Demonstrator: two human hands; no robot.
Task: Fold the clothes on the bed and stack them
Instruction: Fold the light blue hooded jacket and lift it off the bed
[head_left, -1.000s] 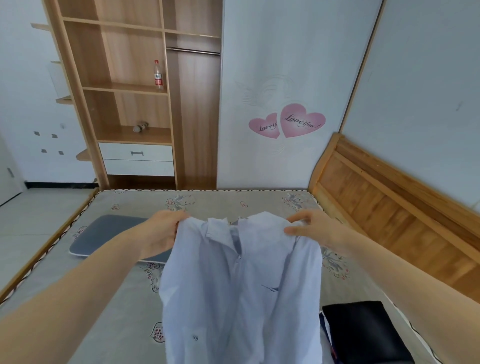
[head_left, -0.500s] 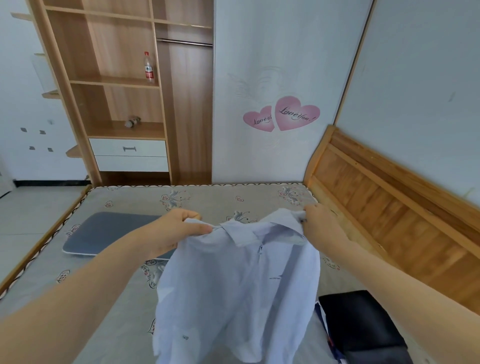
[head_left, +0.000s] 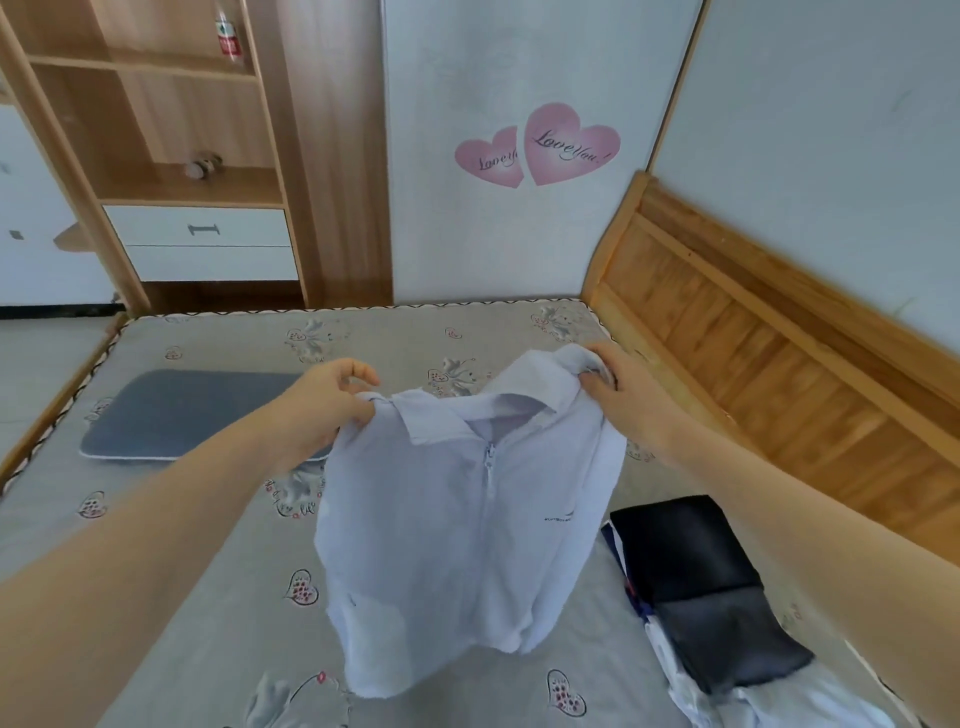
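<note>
— While the pale blue shirt (head_left: 467, 519) hangs over the patterned bed (head_left: 218, 597), who holds it up?
— Both hands: the left hand (head_left: 332, 397) pinches one shoulder by the collar, the right hand (head_left: 623, 400) curls its fingers round the other.
— And beside it?
— A folded black garment (head_left: 696, 582) lies to the right near the wooden headboard (head_left: 779, 332); a grey cushion (head_left: 182, 410) rests on the left, well apart from it

Pale shirt (head_left: 457, 519) — aloft (both hands)
</note>
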